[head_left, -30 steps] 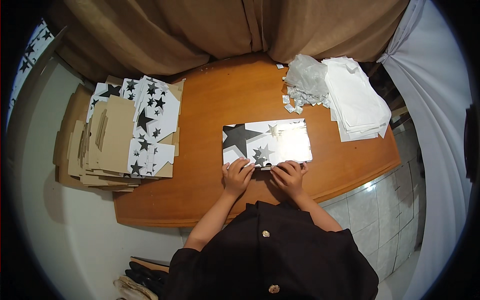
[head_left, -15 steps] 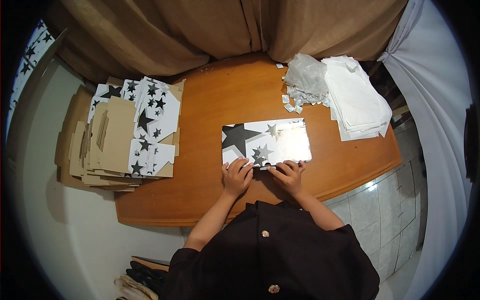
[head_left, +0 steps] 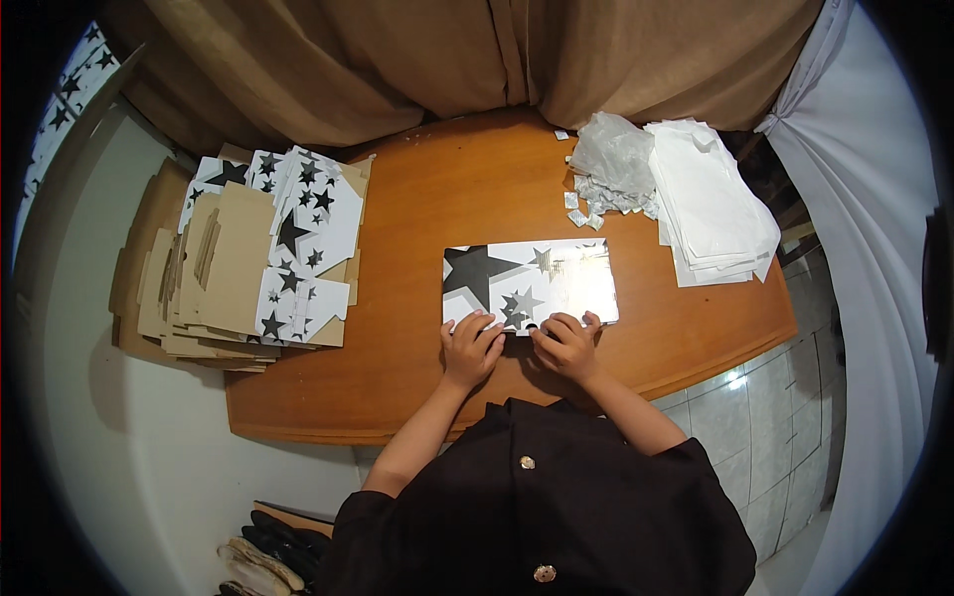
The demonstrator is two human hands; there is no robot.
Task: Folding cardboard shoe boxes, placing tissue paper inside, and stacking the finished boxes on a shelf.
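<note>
A closed white cardboard box (head_left: 586, 270) with black and grey stars lies flat on the wooden table in front of me. My left hand (head_left: 471, 348) grips its near edge left of the middle, fingers bent over the top and thumb low at the front. My right hand (head_left: 566, 344) holds the same edge right of the middle, fingers curled on the lid. A small dark notch shows at the front edge between the hands. The front side of the box is mostly hidden by my fingers.
Flattened star-printed cardboard boxes (head_left: 234, 248) are stacked at the table's left. At the back right lie a crumpled clear plastic bag (head_left: 611, 154), several small white packets (head_left: 576, 218) and a pile of white paper sheets (head_left: 706, 209). A brown curtain (head_left: 427, 60) hangs behind; shoes (head_left: 273, 556) sit lower left.
My right hand has shifted slightly left along the box's near edge, its fingers more curled. The left hand and the box stay almost in place.
</note>
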